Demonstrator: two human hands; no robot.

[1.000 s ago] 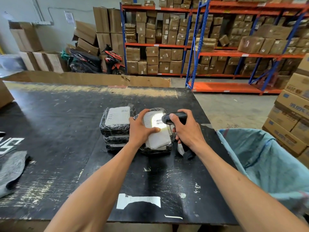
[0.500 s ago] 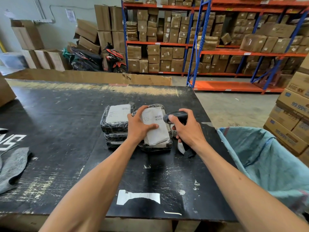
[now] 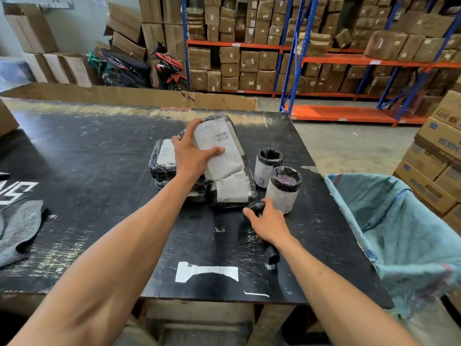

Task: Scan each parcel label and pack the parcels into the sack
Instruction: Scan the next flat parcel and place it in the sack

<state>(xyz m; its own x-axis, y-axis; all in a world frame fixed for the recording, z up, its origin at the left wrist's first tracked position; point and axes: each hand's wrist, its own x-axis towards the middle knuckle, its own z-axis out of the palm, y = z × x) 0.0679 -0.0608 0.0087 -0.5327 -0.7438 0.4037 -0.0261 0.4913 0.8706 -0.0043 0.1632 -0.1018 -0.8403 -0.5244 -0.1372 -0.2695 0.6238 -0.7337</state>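
My left hand (image 3: 193,156) grips a flat black-wrapped parcel (image 3: 222,148) with a white label, tilted up above the pile. Under it lies another labelled parcel (image 3: 232,189), and a stack of parcels (image 3: 163,158) sits to the left. Two cylindrical wrapped parcels (image 3: 268,168) (image 3: 283,192) stand upright to the right. My right hand (image 3: 265,222) holds the black barcode scanner (image 3: 270,250) low on the table, near the front cylinder. The blue-green sack (image 3: 399,236) hangs open at the table's right edge.
The black table (image 3: 99,196) carries a grey cloth (image 3: 20,228) at the left and a torn white sticker (image 3: 207,272) near the front. Stacked cartons (image 3: 439,156) stand right of the sack. Shelving with boxes and a motorbike (image 3: 169,68) fill the background.
My left hand has lifted the top parcel off the pile and tilted it up. My right hand has drawn the scanner back and down to the table, uncovering two cylindrical parcels.
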